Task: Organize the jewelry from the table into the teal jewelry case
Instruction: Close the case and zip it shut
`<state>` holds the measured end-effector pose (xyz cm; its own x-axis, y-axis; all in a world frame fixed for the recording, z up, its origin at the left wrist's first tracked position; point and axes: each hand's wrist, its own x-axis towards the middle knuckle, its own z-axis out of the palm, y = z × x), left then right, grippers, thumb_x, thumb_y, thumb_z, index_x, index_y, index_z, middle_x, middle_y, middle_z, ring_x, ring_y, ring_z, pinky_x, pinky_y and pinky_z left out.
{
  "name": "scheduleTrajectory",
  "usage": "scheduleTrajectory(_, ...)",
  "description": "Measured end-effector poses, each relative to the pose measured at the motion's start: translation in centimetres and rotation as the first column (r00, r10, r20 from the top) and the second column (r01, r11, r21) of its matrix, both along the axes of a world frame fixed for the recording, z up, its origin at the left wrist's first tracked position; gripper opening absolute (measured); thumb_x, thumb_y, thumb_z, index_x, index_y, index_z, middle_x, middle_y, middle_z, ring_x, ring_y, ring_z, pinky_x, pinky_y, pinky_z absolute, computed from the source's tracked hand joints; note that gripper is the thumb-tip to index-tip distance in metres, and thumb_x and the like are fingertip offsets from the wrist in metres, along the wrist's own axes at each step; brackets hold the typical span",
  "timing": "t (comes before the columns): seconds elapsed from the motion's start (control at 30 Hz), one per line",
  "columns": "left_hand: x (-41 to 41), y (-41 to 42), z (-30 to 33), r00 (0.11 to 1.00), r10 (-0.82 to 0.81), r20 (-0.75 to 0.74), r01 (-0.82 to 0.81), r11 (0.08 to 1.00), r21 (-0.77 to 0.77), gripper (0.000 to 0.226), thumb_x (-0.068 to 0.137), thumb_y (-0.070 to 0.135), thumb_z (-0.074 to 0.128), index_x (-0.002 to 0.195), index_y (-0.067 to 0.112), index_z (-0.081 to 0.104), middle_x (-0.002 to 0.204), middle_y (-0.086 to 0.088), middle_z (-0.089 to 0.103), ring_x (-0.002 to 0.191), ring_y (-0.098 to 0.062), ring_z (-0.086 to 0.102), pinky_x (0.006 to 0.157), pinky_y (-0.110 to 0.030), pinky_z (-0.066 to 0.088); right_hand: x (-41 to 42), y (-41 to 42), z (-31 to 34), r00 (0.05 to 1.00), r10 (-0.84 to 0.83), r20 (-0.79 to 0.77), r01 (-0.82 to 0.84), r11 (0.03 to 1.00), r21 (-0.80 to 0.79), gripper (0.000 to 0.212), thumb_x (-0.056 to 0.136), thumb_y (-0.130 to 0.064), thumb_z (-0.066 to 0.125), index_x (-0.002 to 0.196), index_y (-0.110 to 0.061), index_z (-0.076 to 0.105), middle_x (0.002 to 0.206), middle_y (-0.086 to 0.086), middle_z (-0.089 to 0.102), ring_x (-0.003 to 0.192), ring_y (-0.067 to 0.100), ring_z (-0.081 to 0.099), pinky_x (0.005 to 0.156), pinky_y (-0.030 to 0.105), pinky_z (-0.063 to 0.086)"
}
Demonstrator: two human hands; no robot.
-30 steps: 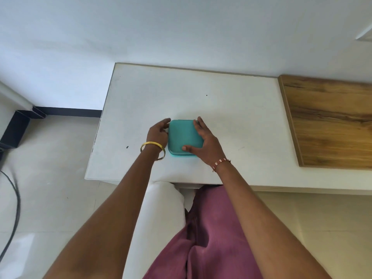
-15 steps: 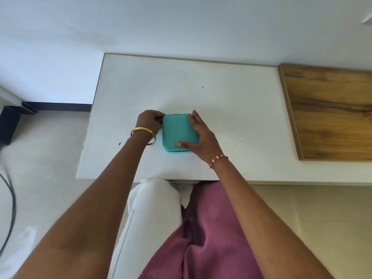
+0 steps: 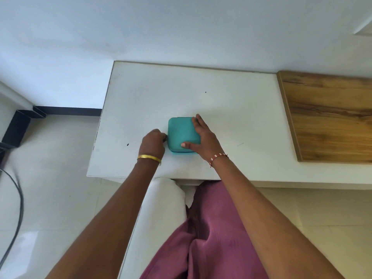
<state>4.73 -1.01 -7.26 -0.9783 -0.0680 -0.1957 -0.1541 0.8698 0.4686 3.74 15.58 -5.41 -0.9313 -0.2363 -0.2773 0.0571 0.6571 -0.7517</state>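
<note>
A small square teal jewelry case (image 3: 182,133) with rounded corners lies flat and closed on a white table top (image 3: 231,109). The right hand (image 3: 205,137) lies on top of the case, over its right side. Its fingers are spread out fairly straight and press down on the lid, and the thumb tip sits near the front edge of the case. The left hand (image 3: 153,143) is just to the left of the case, right beside its left side. Its fingers are curled in tight, and they look like they pinch something small at the edge of the case, but the thing is too tiny to tell what it is. A thin gold bangle (image 3: 149,157) goes round the left wrist, just behind that hand. A red and white thread bracelet (image 3: 218,157) goes round the right wrist, just behind the right hand. Far off to the right of the right hand, a brown wooden board (image 3: 330,117) lies on the table. Below both arms, close to the person, there is a purple cloth garment (image 3: 207,238) and a white cloth leg (image 3: 159,202) beside it. Far off to the left of the left hand, a dark cable (image 3: 19,198) lies on the pale floor.
</note>
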Motion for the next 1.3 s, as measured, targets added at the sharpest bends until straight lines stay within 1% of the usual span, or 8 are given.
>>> scheduleTrajectory(0.3, 4.5, 2.1, 0.6, 0.991, -0.036, 0.128, 0.038, 0.999, -0.01, 0.028, 0.085, 0.002, 0.048, 0.106, 0.008, 0.067, 0.108, -0.014, 0.061, 0.102, -0.031, 0.058, 0.083, -0.031, 0.044, 0.2, -0.4, 0.8, 1.0, 0.0, 0.017, -0.001, 0.998, 0.057, 0.089, 0.078, -0.024, 0.072, 0.147, -0.014, 0.016, 0.157, -0.006, 0.002, 0.142, 0.013, 0.017, 0.114, 0.024, 0.018)
scheduleTrajectory(0.67, 4.8, 5.3, 0.9, 0.972, 0.152, 0.182, -0.189, 0.96, 0.206, 0.024, 0.088, 0.019, 0.052, 0.094, 0.004, 0.071, 0.097, -0.019, 0.068, 0.093, -0.033, 0.059, 0.072, -0.027, 0.04, 0.8, -0.3, 1.0, 0.997, -0.077, 0.001, 0.077, 0.997, 0.005, 0.082, 0.08, -0.022, 0.07, 0.146, -0.014, 0.021, 0.157, 0.0, 0.005, 0.141, 0.016, 0.02, 0.113, 0.027, 0.023)
scheduleTrajectory(0.77, 4.7, 4.8, 0.9, 0.955, 0.186, 0.23, -0.247, 0.928, 0.279, 0.024, 0.087, 0.021, 0.056, 0.09, 0.003, 0.072, 0.088, -0.02, 0.069, 0.089, -0.034, 0.061, 0.071, -0.025, 0.04, 2.8, 0.1, -0.1, 0.794, -0.599, -0.099, 0.573, 0.793, -0.205, 0.04, 0.084, -0.019, 0.064, 0.12, -0.007, 0.055, 0.137, 0.013, 0.042, 0.114, 0.026, 0.053, 0.089, 0.027, 0.044)
scheduleTrajectory(0.87, 4.6, 4.5, 0.7, 0.936, 0.215, 0.277, -0.307, 0.885, 0.35, 0.021, 0.085, 0.021, 0.06, 0.09, 0.004, 0.073, 0.086, -0.02, 0.07, 0.087, -0.035, 0.063, 0.08, -0.031, 0.049, 5.1, -0.4, -1.4, 0.571, -0.808, 0.141, 0.818, 0.548, -0.173, 0.015, 0.086, -0.015, 0.056, 0.079, -0.004, 0.064, 0.079, 0.015, 0.062, 0.067, 0.027, 0.063, 0.062, 0.028, 0.047)
scheduleTrajectory(0.97, 4.7, 4.4, 0.9, 0.942, 0.159, 0.295, -0.26, 0.902, 0.344, 0.021, 0.086, 0.02, 0.059, 0.096, 0.006, 0.072, 0.092, -0.019, 0.07, 0.091, -0.034, 0.062, 0.082, -0.031, 0.047, 5.9, -1.9, -1.6, 0.675, -0.608, 0.418, 0.712, 0.687, -0.149, 0.024, 0.083, -0.01, 0.058, 0.06, -0.009, 0.057, 0.054, 0.008, 0.051, 0.041, 0.016, 0.049, 0.047, 0.025, 0.048)
scheduleTrajectory(1.1, 5.3, 3.8, 1.0, 0.942, 0.119, 0.313, -0.234, 0.902, 0.362, 0.022, 0.087, 0.012, 0.053, 0.1, 0.007, 0.071, 0.092, -0.02, 0.07, 0.09, -0.035, 0.062, 0.085, -0.032, 0.047, 5.1, -3.2, -0.9, 0.736, -0.539, 0.41, 0.629, 0.768, -0.119, 0.03, 0.08, -0.016, 0.066, 0.053, -0.014, 0.055, 0.053, 0.005, 0.052, 0.043, 0.02, 0.047, 0.051, 0.03, 0.049)
scheduleTrajectory(1.23, 5.0, 2.3, 0.5, 0.825, 0.299, 0.48, -0.543, 0.654, 0.527, 0.02, 0.084, 0.004, 0.055, 0.096, -0.006, 0.068, 0.057, -0.007, 0.063, 0.051, -0.02, 0.056, 0.065, -0.032, 0.055, 5.0, -3.5, -1.0, 0.739, -0.567, 0.364, 0.627, 0.776, -0.066, 0.031, 0.074, -0.013, 0.072, 0.049, -0.02, 0.054, 0.049, 0.002, 0.051, 0.046, 0.023, 0.047, 0.055, 0.035, 0.049)
scheduleTrajectory(1.3, 4.7, 1.9, 0.6, 0.786, 0.392, 0.479, -0.617, 0.559, 0.554, 0.02, 0.087, 0.012, 0.056, 0.081, -0.002, 0.069, 0.052, -0.002, 0.06, 0.051, -0.021, 0.051, 0.066, -0.033, 0.054, 5.1, -3.6, -1.1, 0.742, -0.588, 0.321, 0.631, 0.774, -0.041, 0.032, 0.072, -0.012, 0.071, 0.047, -0.022, 0.053, 0.05, 0.002, 0.053, 0.055, 0.025, 0.051, 0.065, 0.04, 0.053)
